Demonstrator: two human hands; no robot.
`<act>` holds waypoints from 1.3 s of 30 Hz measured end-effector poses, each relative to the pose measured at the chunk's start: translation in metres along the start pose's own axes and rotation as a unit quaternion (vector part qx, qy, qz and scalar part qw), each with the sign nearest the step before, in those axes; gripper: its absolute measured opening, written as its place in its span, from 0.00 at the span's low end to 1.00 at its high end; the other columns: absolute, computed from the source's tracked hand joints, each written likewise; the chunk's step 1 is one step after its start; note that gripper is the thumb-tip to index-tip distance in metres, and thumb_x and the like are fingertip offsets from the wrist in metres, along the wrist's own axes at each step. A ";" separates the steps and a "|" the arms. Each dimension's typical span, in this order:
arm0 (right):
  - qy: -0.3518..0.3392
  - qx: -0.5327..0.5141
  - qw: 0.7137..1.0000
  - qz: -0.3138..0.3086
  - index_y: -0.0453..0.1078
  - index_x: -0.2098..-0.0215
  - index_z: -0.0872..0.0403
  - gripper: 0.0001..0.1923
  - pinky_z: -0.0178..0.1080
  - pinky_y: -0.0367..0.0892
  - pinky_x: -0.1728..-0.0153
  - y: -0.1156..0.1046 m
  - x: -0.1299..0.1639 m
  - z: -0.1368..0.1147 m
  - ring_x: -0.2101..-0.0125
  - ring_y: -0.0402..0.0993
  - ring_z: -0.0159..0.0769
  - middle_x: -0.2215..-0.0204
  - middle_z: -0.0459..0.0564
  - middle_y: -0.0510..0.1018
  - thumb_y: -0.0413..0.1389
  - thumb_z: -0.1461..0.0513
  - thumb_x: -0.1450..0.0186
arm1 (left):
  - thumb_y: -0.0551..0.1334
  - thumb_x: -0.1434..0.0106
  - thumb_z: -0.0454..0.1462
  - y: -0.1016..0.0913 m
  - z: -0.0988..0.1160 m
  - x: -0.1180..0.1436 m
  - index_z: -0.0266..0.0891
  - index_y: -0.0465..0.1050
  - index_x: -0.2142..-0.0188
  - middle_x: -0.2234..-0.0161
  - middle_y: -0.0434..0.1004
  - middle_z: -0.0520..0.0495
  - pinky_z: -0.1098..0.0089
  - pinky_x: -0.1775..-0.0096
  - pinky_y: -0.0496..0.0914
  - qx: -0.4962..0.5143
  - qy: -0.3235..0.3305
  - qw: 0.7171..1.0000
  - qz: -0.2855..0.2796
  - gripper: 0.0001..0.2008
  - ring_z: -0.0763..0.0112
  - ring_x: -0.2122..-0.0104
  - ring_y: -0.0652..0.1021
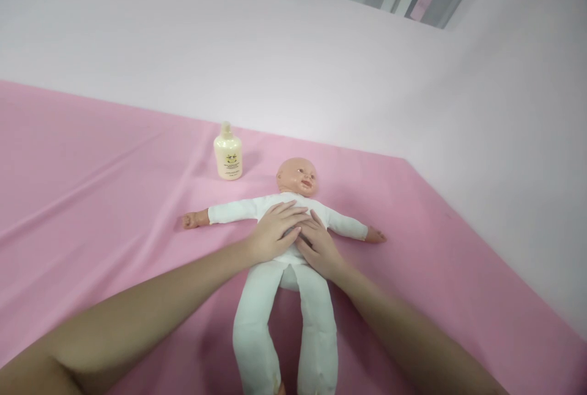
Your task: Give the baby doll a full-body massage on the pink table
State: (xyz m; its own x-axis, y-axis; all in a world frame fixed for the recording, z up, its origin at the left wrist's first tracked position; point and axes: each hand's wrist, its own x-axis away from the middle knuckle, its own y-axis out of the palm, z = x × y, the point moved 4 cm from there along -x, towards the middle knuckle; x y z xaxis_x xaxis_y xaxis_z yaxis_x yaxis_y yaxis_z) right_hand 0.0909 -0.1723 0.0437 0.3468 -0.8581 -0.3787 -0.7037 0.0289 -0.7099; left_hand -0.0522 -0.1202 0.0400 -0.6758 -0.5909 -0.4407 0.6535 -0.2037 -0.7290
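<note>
A baby doll (257, 315) in a white bodysuit lies on its back on a pink sheet (92, 187), arms spread wide, head toward the wall. My left hand (274, 231) rests flat on the doll's chest and belly, fingers pointing toward its head. My right hand (320, 246) lies flat beside it on the doll's belly, its fingers touching the left hand's fingertips. Neither hand holds anything.
A small cream lotion bottle (228, 153) stands upright on the sheet just left of the doll's head. A pale pink wall (321, 59) rises behind and along the right side. The sheet stretches wide to the left.
</note>
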 end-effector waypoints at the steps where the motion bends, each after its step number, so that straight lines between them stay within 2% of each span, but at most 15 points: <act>1: -0.001 0.001 1.000 0.001 0.75 0.45 0.45 0.16 0.66 0.40 0.24 0.000 0.000 0.000 0.38 0.75 0.42 0.45 0.48 0.82 0.50 0.63 0.24 | 0.52 0.23 0.39 0.000 0.000 0.000 0.45 0.73 0.36 0.33 0.73 0.47 0.43 0.29 0.59 0.000 0.000 1.000 0.000 0.21 0.53 0.28 0.65; 20: 0.003 0.002 1.000 -0.002 0.74 0.46 0.48 0.14 0.64 0.44 0.25 0.000 0.000 -0.001 0.38 0.74 0.42 0.45 0.49 0.82 0.49 0.63 0.24 | 0.52 0.23 0.40 -0.001 0.000 -0.001 0.46 0.73 0.35 0.33 0.73 0.46 0.43 0.29 0.59 0.002 -0.005 1.000 -0.005 0.21 0.53 0.28 0.65; 39: 0.007 -0.003 1.000 -0.005 0.74 0.48 0.49 0.14 0.66 0.36 0.24 -0.001 -0.001 -0.001 0.39 0.75 0.43 0.45 0.51 0.82 0.49 0.62 0.25 | 0.53 0.24 0.39 -0.002 0.002 -0.001 0.46 0.73 0.36 0.33 0.73 0.47 0.43 0.29 0.59 0.000 -0.005 1.000 -0.004 0.21 0.53 0.28 0.65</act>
State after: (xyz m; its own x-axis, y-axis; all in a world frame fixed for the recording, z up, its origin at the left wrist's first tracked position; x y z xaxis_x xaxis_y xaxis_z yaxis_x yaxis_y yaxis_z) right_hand 0.0903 -0.1722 0.0456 0.3457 -0.8652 -0.3633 -0.7042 0.0167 -0.7098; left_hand -0.0522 -0.1208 0.0425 -0.6779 -0.5965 -0.4296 0.6479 -0.2087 -0.7326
